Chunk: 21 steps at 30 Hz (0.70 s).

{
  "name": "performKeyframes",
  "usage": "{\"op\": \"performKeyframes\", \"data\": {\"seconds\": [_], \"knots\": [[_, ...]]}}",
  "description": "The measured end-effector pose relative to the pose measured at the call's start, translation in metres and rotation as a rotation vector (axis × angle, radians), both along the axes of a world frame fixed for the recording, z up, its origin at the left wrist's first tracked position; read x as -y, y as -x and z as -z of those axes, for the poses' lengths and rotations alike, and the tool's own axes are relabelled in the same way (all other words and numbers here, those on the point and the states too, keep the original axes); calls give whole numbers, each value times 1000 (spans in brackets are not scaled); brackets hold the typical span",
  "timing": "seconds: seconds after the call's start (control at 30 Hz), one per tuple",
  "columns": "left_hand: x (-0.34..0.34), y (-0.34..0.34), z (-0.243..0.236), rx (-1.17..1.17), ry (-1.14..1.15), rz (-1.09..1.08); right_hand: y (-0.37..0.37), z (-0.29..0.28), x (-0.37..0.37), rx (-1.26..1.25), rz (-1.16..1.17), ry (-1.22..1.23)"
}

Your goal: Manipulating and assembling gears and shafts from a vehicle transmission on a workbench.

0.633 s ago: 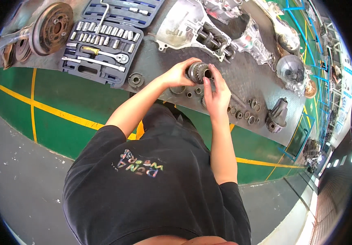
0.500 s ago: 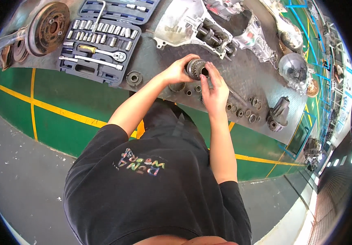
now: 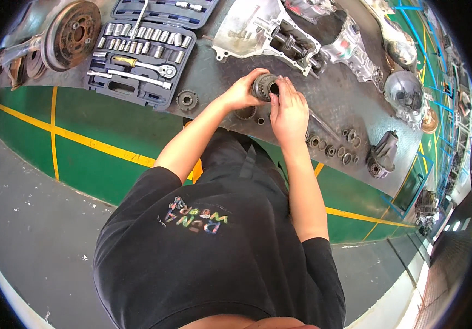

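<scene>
My left hand (image 3: 242, 90) grips a round toothed metal gear hub (image 3: 264, 86) just above the grey steel workbench (image 3: 351, 104). My right hand (image 3: 289, 112) is pressed against the hub's right side, fingers on its open face. Both hands hold the hub together. Under the hands a flat gear ring (image 3: 244, 113) lies on the bench. The hub's far side is hidden by my fingers.
A blue socket set case (image 3: 140, 52) with a ratchet lies at the left. A small gear (image 3: 187, 101) sits beside it. An open aluminium gearbox housing (image 3: 263, 30) is behind the hands. Several rings and bearings (image 3: 332, 148) lie at the right, and a brake drum (image 3: 72, 34) at far left.
Both hands stay on the hub; it has shifted slightly and my right fingers have moved over its face. The view has tilted a little.
</scene>
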<state>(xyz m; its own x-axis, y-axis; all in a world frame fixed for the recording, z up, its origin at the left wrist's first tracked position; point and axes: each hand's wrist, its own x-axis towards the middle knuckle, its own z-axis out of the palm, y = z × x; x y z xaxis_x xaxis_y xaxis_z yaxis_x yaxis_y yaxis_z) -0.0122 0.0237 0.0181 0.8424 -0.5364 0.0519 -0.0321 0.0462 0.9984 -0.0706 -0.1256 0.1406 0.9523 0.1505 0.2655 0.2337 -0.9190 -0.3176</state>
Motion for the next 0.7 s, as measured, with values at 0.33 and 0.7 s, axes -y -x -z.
{"op": "performKeyframes", "data": {"seconds": [0.33, 0.7], "knots": [[1, 5, -13, 4, -148, -37, -15, -14, 30, -62, -306, 199], [3, 10, -22, -5, -132, -35, -16, -17, 28, -51, -171, -88]]}}
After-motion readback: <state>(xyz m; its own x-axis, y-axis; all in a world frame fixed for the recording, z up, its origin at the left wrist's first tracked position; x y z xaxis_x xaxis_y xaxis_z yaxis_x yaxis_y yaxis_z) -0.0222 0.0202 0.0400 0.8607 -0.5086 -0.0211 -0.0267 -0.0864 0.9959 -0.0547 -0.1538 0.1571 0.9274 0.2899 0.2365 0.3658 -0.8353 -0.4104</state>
